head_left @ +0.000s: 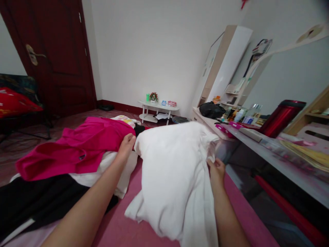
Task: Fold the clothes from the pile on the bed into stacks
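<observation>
Two hands on white cloth

Left hand (126, 144) at 10 o'clock, fingers curled over the white cloth (174, 171) edge. Right hand (216, 170) at 3 o'clock, closed, pinching its side. Cloth bunched mid-bed (123, 230); pink top (77, 145) lying at 9 o'clock, black garment (38, 202) below.

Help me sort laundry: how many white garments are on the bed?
2: one white garment held up by the left hand and right hand; another white garment under the pink top. More may be buried.
</observation>
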Demonstrator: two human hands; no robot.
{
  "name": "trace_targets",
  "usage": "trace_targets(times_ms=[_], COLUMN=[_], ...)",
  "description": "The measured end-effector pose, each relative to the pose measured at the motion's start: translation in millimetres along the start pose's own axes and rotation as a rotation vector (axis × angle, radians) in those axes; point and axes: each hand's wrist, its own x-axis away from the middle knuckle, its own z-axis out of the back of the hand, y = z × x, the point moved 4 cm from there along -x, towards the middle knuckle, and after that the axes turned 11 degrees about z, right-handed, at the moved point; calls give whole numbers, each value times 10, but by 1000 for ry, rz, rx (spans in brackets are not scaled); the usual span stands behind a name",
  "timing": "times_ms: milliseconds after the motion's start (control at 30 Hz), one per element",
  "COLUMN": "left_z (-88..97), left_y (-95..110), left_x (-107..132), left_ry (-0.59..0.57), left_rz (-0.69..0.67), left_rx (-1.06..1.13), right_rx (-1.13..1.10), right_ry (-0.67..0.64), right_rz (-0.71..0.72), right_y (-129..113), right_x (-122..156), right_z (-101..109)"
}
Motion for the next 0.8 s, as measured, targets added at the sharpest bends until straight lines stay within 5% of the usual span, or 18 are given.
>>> trace_targets(times_ms=[167, 367, 567, 800], left_z=[-293, -536, -542, -413], left_y=[-360, -574, -643, -605], left_x=[258, 660, 773, 1074], left_ry=[-161, -324, -353, -602], left_rz=[-102, -280, -288, -207], left_rx=[-351, -741, -923, -1134], right_rx=[-30, 53, 110, 134], right_ry=[-41, -162, -380, -732], right_rz=[-62, 35, 108, 240], right_y=[341, 339, 165, -18], right_x=[116, 172, 269, 543], right_z=[35, -24, -40, 93])
